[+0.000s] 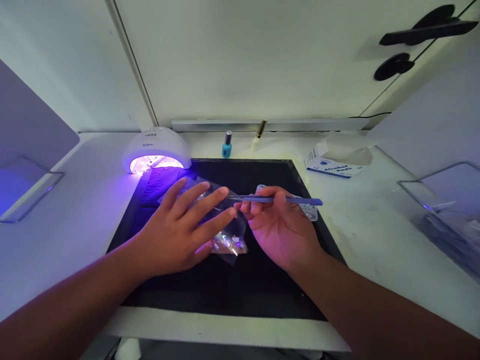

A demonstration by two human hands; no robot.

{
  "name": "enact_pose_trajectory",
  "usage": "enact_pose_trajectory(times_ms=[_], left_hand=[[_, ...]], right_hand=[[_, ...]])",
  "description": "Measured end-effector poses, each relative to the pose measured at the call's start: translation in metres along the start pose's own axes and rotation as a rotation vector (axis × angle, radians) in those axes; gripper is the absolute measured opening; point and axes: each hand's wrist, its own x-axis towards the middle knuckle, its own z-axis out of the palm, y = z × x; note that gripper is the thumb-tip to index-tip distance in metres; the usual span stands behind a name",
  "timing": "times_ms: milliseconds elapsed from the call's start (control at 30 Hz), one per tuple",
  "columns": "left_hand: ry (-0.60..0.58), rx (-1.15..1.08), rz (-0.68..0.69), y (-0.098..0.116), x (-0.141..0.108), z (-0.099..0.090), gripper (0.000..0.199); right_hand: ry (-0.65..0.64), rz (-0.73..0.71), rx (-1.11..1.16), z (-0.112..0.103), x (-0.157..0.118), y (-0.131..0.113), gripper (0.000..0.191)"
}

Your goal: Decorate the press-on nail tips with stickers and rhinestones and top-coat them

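Observation:
My left hand (183, 225) is held palm down with its fingers spread, over a clear plastic bag (230, 240) with small shiny pieces in it. My right hand (285, 230) has its fingers closed around a slim tool with a blue handle (307, 201). The tool's thin end points left, close to the fingertips of my left hand; whether it touches a nail I cannot tell. Partly behind my right hand lies a clear plastic item (310, 212). A black mat (225, 295) lies under both hands.
A white nail lamp (157, 142) glows purple at the back left. Behind the mat stand a blue nail polish bottle (227, 146) and a pale bottle with a gold cap (258, 135). An opened alcohol pads box (333, 165) sits at the right. Clear holders (450, 187) flank the white table.

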Motion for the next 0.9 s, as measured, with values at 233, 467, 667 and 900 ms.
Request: enact_pose_trajectory(times_ms=[233,467,667,900], left_hand=[[0.144,-0.426,-0.146,-0.019,-0.008,-0.011,0.078],[0.189,-0.656,-0.211,-0.014,-0.005,-0.006,0.079],[0.174,-0.791,-0.312,-0.013,-0.009,-0.003,0.081],[0.182,-1.084,-0.342,-0.01,-0.007,-0.003,0.074]], right_hand=[[-0.027,-0.101,-0.082,-0.003,0.002,-0.013,0.016],[-0.055,-0.095,-0.083,-0.006,0.003,-0.01,0.014],[-0.063,-0.084,-0.06,-0.006,0.003,-0.01,0.014],[-0.061,-0.107,-0.095,-0.002,0.003,-0.009,0.014]])
